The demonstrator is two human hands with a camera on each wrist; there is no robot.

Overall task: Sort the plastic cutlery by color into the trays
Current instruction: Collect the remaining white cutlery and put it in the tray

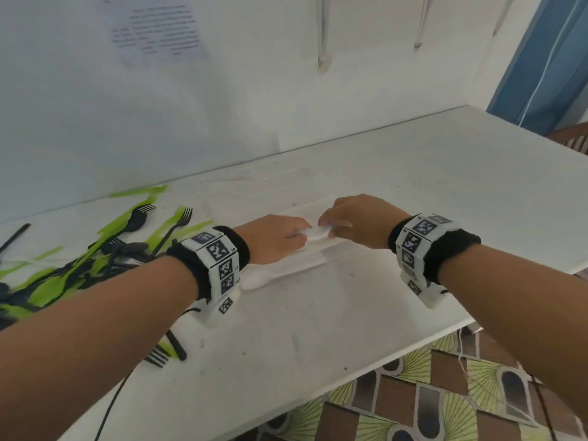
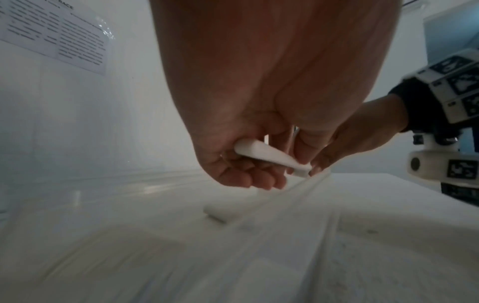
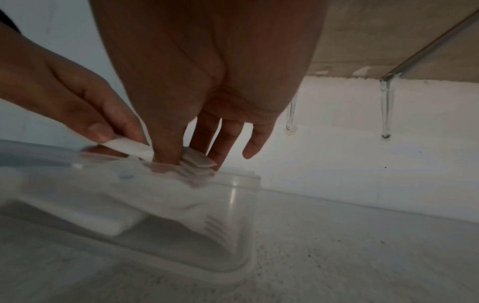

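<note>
A: Head view puts your left hand (image 1: pixel 280 238) and right hand (image 1: pixel 359 222) together at mid-frame over the clear tray (image 1: pixel 337 253), with the heap of green and black cutlery (image 1: pixel 76 262) at the left edge, on the white table (image 1: pixel 445 192).

B: What do your wrist views add?

A: Right wrist view shows the tines: you hold a bunch of white plastic forks (image 3: pixel 197 162) just above the tray's rim, thumb and fingertips of your right hand pinching the tine end, little finger straight. More white cutlery lies inside the tray.

B: And your left hand?

A: Its fingers curl round the handle end (image 2: pixel 269 155), lower middle of the left wrist view.
</note>
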